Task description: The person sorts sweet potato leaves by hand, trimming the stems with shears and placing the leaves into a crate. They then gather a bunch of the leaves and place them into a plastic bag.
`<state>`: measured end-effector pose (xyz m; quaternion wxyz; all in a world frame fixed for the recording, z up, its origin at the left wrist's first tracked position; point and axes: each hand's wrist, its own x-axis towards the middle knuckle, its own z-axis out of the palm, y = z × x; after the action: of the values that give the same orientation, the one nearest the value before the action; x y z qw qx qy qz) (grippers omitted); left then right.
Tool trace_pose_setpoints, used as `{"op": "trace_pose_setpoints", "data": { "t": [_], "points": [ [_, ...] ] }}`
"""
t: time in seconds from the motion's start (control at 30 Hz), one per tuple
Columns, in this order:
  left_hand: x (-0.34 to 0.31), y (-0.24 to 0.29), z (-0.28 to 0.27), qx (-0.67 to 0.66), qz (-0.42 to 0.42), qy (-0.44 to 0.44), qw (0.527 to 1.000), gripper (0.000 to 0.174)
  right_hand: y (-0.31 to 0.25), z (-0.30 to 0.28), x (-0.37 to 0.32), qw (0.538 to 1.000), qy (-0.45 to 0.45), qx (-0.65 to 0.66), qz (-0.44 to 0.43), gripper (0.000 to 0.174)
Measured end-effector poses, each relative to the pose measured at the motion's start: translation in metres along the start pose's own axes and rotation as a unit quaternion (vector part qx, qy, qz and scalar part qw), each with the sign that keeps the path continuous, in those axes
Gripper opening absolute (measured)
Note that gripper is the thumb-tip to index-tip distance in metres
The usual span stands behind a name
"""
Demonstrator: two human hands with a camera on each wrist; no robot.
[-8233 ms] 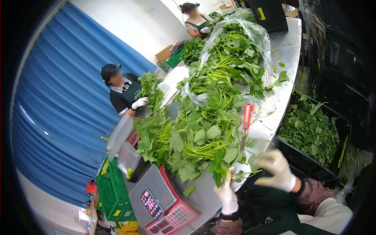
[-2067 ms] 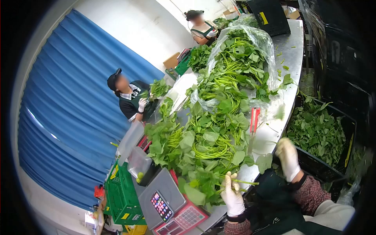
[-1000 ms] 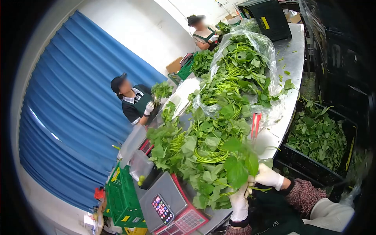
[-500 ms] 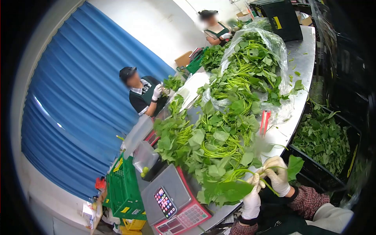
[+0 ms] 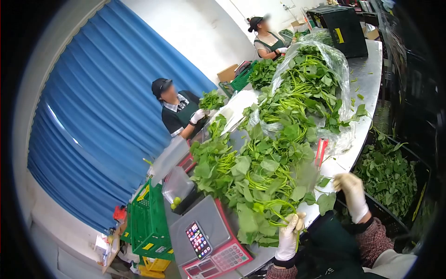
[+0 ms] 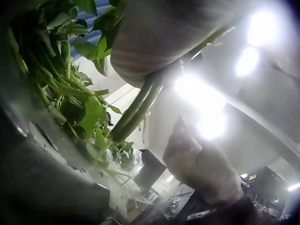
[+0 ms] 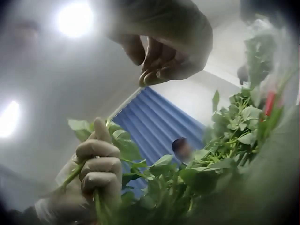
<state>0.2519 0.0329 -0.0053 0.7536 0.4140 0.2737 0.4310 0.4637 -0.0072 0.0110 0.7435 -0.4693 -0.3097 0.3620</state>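
I'd steady those stems (image 6: 139, 107) without bruising: the left hand (image 5: 288, 237) has its grip curled round them by the near edge of the surface (image 5: 341, 162), the right hand (image 5: 353, 196) loosely half-open, empty.

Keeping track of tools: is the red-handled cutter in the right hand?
No, the red-handled cutter lies on the metal table beside the leafy greens, apart from the right hand.
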Motion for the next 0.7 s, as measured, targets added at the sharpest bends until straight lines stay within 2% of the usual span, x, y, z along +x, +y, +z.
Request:
{"op": "trace_pose_setpoints", "data": {
  "t": [0.07,0.13,0.2,0.27,0.33,0.4,0.47,0.5,0.57,0.63,0.7],
  "points": [
    [-0.002,0.002,-0.005,0.019,-0.002,-0.015,1.000,0.032,-0.008,0.026,-0.009,0.994,-0.112,-0.015,-0.007,0.017],
    [-0.007,0.001,-0.009,0.018,-0.039,-0.031,0.999,0.032,-0.010,0.043,-0.008,0.977,-0.181,-0.076,-0.089,0.016],
    [-0.010,-0.002,-0.011,0.009,-0.033,-0.029,0.999,0.034,-0.017,0.057,-0.003,0.939,-0.215,-0.155,-0.222,0.020],
    [-0.013,-0.002,-0.011,0.018,-0.044,-0.031,0.998,0.033,-0.026,0.071,-0.002,0.930,-0.217,-0.165,-0.245,0.025],
    [-0.014,0.001,-0.009,0.031,-0.050,-0.032,0.998,0.032,-0.033,0.082,-0.001,0.904,-0.216,-0.216,-0.300,0.029],
    [-0.012,-0.002,-0.012,0.043,-0.058,-0.036,0.997,0.030,-0.034,0.089,0.000,0.901,-0.204,-0.220,-0.313,0.031],
    [-0.008,-0.013,-0.021,-0.015,-0.043,-0.088,0.995,0.023,-0.040,0.093,0.001,0.844,-0.189,-0.304,-0.401,0.032],
    [-0.009,-0.010,-0.015,-0.015,-0.044,-0.089,0.995,0.023,-0.042,0.096,-0.001,0.834,-0.171,-0.327,-0.410,0.034],
    [-0.012,-0.005,0.000,0.033,-0.044,-0.001,0.999,0.019,-0.042,0.097,-0.002,0.829,-0.169,-0.335,-0.414,0.033],
    [-0.012,-0.004,0.006,0.042,-0.021,0.011,0.999,0.017,-0.037,0.096,-0.002,0.824,-0.168,-0.341,-0.419,0.032],
    [-0.011,-0.005,0.004,0.051,0.003,0.023,0.998,0.016,-0.024,0.089,0.003,0.859,-0.175,-0.279,-0.392,0.028]
  ]
}}
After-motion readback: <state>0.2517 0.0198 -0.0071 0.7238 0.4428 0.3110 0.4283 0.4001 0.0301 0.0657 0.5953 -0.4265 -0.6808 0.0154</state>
